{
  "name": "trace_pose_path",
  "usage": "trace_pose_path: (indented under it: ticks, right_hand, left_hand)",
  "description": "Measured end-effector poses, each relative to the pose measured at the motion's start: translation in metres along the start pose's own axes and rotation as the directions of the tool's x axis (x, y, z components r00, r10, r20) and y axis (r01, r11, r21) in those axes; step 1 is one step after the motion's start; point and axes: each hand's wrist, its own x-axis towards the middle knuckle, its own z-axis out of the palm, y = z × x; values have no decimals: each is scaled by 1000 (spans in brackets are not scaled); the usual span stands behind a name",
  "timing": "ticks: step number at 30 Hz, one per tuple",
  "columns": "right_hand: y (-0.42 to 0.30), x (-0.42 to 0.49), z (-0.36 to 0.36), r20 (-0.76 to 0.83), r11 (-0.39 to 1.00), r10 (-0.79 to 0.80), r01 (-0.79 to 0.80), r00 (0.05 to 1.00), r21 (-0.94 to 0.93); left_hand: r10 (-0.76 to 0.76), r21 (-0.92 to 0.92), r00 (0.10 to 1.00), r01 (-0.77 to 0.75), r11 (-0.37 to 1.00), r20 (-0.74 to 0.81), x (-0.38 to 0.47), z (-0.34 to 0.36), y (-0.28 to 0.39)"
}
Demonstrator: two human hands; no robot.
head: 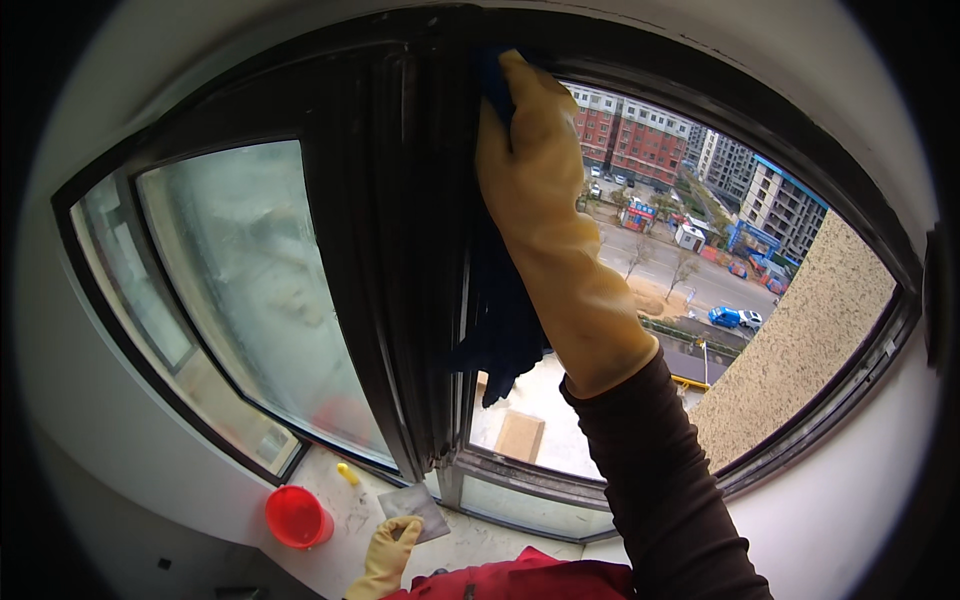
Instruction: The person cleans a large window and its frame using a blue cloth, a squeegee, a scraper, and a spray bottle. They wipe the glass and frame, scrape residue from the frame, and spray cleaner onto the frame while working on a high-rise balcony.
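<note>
My right hand (pixel 536 142), in a long yellowish rubber glove, is raised to the upper part of the dark window frame (pixel 375 225). It grips a dark blue cloth (pixel 502 315), pressed near the frame's top corner; the rest of the cloth hangs down beside the glove and partly hides the upright. Low in the view, my left hand (pixel 391 551) wears a matching glove. Between its thumb and fingers is a thin, flat, grey square sheet (pixel 420 514), held above the pale sill. What the sheet is made of, I cannot tell.
A red plastic bucket (pixel 298 517) stands on the sill (pixel 465 536), near a small yellow object (pixel 347 473). At left is a hazy glass sash (pixel 240 277). On the right the window opening overlooks a street (pixel 622 247) far below, beside a speckled outer wall (pixel 817 322).
</note>
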Motion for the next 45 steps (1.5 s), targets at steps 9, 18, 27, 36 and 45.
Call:
trace_pose_path:
  ticks: [9,18,27,36,45]
  right_hand:
    - [7,-23,-3,34,999,26,-28,999,40]
    - [10,10,-18,170,944,-250,279,953,-178]
    - [68,44,-121,429,652,-498,652,754,-387]
    - [87,40,-380,447,295,-272,516,852,-804]
    - [80,20,-488,-548,386,108,-543,829,-746]
  left_hand:
    - [-24,-38,1000,24,999,3,3,4,5]
    - [2,-51,1000,-2,999,-4,10,0,-5]
    - [-16,-56,957,33,998,290,28,18,25]
    - [60,21,934,-72,997,352,57,47,17]
    - [-4,355,890,-178,918,457,67,67,19]
